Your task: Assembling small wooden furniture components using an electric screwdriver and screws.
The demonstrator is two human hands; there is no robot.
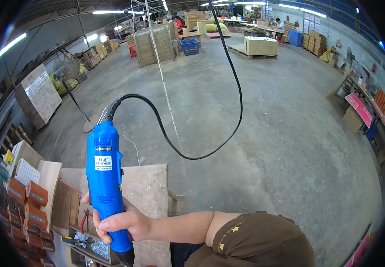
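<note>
My right hand (123,222) is closed around the lower body of a blue electric screwdriver (105,178), thumb across its near side. The tool stands nearly upright, its black nose (126,256) pointing down at the lower edge of the view, where the tip is cut off. From its top a black cable (192,158) loops right and rises out of the picture. Beneath the hand lies a worn wooden bench top (150,191). Beside it are a bin of small silvery metal pieces (100,249), red-handled pliers (85,220) and a yellow-and-black-handled tool (71,240). My left hand is out of sight.
Several orange-brown rounded pieces with metal plates (36,193) are stacked at the left. Further off stand a fan (61,71), a big stack of boards (154,46), a blue crate (190,46) and a loaded pallet (260,46). People work far back.
</note>
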